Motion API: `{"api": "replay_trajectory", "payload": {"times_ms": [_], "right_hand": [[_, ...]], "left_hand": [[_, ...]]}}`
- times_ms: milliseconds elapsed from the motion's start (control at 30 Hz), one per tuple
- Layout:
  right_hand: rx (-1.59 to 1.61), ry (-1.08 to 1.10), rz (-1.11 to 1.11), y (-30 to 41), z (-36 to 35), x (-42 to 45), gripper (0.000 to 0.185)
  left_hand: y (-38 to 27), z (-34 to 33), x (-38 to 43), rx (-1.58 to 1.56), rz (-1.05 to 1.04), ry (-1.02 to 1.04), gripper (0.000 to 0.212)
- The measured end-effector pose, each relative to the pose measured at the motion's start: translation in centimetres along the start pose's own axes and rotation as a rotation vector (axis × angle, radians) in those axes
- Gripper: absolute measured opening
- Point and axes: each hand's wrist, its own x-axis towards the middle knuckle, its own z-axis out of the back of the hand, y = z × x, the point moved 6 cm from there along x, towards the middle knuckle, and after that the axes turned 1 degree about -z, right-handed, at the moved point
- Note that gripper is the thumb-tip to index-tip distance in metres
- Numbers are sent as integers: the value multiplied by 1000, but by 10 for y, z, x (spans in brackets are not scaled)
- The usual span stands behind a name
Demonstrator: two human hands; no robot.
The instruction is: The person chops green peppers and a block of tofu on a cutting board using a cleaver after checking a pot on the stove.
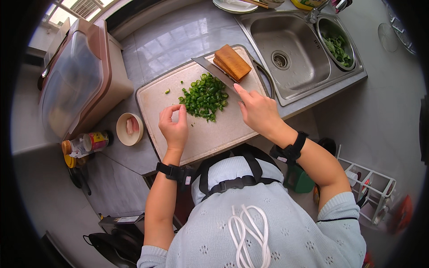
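Observation:
My right hand (260,109) grips a kitchen knife (214,71), its index finger laid along the blade. The blade lies between a pile of chopped green chili peppers (204,97) and a stack of brown smoked tofu slabs (233,63). At the near left edge of the peppers is my left hand (175,125), its thumb and index fingertips close together; whether anything small is pinched between them cannot be told. Peppers and tofu rest on a pale cutting board (201,144) with a dark rim and a handle at its right end.
A small bowl (129,129) with pieces of meat stands left of the board, near seasoning jars (95,141) and a lidded storage box (97,77). On the right, a steel sink (288,50) adjoins a basin of leafy greens (338,50). Plates (234,6) stand behind.

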Motion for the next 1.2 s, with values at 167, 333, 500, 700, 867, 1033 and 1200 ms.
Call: {"api": "replay_trajectory", "payload": {"times_ms": [167,333,500,700,867,1033,1200], "right_hand": [[-19,37,-24,16,-14,1,47],[2,77,31,49,-32,-4,47],[10,96,122,80,-41,-8,49],[84,114,227,82,-38,0,43],[98,51,371,76,-33,51,35],[-56,94,568,82,-51,81,28],[-86,237,720,84,-48,59,30]], "left_hand": [[1,12,4,17,-21,-74,14],[8,31,9,70,-4,-160,8],[24,46,9,60,22,-210,9],[34,68,8,79,41,-258,9],[39,87,4,80,35,-307,9],[41,92,-6,22,94,-333,10],[47,97,-19,50,167,-370,9]]}}
